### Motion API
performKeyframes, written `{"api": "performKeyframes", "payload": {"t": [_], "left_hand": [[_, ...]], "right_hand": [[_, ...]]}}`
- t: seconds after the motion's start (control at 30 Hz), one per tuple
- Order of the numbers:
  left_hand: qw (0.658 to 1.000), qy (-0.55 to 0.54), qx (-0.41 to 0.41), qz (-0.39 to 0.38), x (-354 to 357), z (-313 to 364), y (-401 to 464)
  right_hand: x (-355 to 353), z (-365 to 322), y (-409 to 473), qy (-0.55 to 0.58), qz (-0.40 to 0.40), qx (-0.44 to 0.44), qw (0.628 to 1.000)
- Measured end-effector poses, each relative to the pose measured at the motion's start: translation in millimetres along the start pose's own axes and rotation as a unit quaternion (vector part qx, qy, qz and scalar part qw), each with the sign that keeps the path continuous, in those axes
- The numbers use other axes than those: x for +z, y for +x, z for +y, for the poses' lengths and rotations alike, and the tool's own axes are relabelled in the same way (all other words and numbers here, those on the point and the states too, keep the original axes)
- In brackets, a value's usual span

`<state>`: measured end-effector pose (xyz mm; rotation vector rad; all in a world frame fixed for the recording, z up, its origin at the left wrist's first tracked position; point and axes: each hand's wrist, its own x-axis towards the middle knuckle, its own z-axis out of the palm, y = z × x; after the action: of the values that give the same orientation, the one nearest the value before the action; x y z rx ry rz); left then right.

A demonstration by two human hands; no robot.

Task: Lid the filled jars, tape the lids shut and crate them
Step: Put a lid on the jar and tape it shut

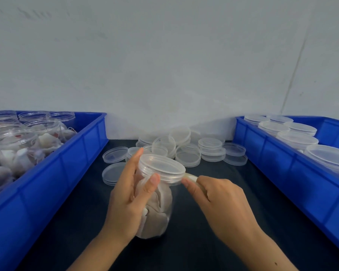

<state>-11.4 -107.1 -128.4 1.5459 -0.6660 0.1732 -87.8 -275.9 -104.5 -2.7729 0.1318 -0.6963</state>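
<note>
Lit evenly and softly, cool in tone, with no hard shadows across the dark worktop (pixel 213 212). Faint sheen on the clear lids (pixel 188 151) behind it. Slightly soft throughout; straight lines bowed toward the edges, most visibly along the blue crates (pixel 67 165) flanking the worktop.

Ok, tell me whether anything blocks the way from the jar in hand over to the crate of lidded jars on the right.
Nothing visible does. The jar, held by the left hand with the right hand at its lid, stands on bare dark table. The loose lids lie behind it. Only the right crate wall must be cleared.
</note>
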Motion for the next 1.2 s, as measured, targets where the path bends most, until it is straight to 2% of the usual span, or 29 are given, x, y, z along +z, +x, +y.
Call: {"api": "performKeyframes", "payload": {"t": [0.17,0.27,0.43,0.57,0.63,0.73,0.9,1.2], "left_hand": [[0.99,0.131,0.017,0.055,8,10,-3],[0.983,0.159,0.009,0.085,11,10,-3],[0.985,0.15,0.004,0.09,8,6,1],[0.992,0.09,-0.018,0.083,0,4,6],[0.995,0.075,-0.024,0.063,-1,4,7],[0.997,0.049,-0.043,0.029,-1,4,10],[0.997,-0.027,-0.077,-0.006,1,3,13],[0.994,-0.05,-0.082,-0.059,-3,0,16]], "right_hand": [[0,-7,-4,-0.014,-0.019,-0.007,1.0],[0,-9,-3,-0.017,-0.031,-0.004,0.999],[-6,-2,1,0.06,-0.108,-0.001,0.992],[-14,7,4,0.182,-0.205,0.0,0.962],[-17,14,7,0.19,-0.224,-0.002,0.956],[-21,19,9,0.172,-0.199,-0.006,0.965],[-25,18,10,0.07,-0.127,-0.004,0.989],[-19,17,10,0.067,-0.102,0.01,0.992]]}}
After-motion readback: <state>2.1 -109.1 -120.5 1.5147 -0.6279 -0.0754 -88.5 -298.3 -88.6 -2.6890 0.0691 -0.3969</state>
